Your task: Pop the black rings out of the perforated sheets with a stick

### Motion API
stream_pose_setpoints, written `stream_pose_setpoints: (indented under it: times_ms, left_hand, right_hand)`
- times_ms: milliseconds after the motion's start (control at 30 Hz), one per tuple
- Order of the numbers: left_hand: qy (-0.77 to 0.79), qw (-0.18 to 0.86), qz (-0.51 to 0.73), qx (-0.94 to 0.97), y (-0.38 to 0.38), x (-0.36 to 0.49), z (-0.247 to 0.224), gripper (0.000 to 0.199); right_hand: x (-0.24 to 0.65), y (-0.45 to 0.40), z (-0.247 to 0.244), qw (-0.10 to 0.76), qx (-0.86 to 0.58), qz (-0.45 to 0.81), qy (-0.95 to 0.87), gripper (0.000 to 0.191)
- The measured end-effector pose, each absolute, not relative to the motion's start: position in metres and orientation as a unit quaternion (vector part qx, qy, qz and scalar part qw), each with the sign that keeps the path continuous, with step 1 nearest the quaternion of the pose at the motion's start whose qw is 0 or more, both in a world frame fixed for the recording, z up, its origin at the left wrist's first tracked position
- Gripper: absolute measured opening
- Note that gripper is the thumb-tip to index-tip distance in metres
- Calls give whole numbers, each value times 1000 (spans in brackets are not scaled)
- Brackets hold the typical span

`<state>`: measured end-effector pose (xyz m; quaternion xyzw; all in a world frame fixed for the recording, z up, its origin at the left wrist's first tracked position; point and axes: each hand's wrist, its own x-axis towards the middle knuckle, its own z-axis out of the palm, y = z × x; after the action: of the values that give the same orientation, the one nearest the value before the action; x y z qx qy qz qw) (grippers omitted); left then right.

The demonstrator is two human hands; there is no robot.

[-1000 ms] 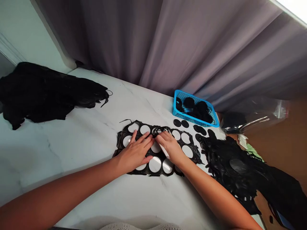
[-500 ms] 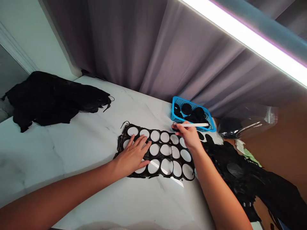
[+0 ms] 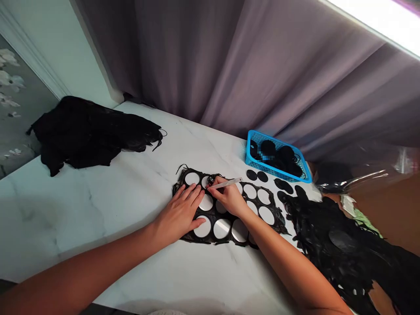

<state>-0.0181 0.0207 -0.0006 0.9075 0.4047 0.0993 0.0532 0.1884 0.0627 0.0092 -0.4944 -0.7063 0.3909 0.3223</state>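
Note:
A black sheet (image 3: pixel 210 214) with rows of round holes lies on the white marbled table (image 3: pixel 131 188); the white surface shows through the holes. My left hand (image 3: pixel 180 213) rests flat on the sheet's left part, its fingers spread. Near the upper row, my right hand (image 3: pixel 228 197) is closed around a slim white tool (image 3: pixel 231 182), its fingertips close to the left fingers. Some dark strands show by the right fingertips. Several black discs (image 3: pixel 252 175) lie beyond the sheet, towards the basket.
A blue basket (image 3: pixel 278 173) holding black round pieces stands at the back right. A black heap (image 3: pixel 88 131) lies at the left. More black scraps (image 3: pixel 341 240) and a clear plastic bag (image 3: pixel 361 175) are at the right, below a grey curtain (image 3: pixel 183 57).
My right hand has moved left from beside the basket to the sheet's upper row, with the white tool. My left hand stays on the sheet. The view has shifted, revealing discs near the basket.

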Motion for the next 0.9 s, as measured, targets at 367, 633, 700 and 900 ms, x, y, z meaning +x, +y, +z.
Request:
stream_pose_setpoints:
  times_ms: [367,633,700,900]
  left_hand:
    - [404,68,114,905,20,-18,-6,63]
    - [402,60,115,906,20,-18,-5,61]
    - [401,60,113,907,20,-18,-4,62]
    - [405,63,128,903,20,-19,-9,61]
  right_hand:
    - [187,61,11,312,-505,362,-719,23]
    - [182,51,12,197,-419,156,-873,14]
    - [192,64,16,199,-424,105,-877,13]
    - [241,132,30,318,-622,-38,-715,16]
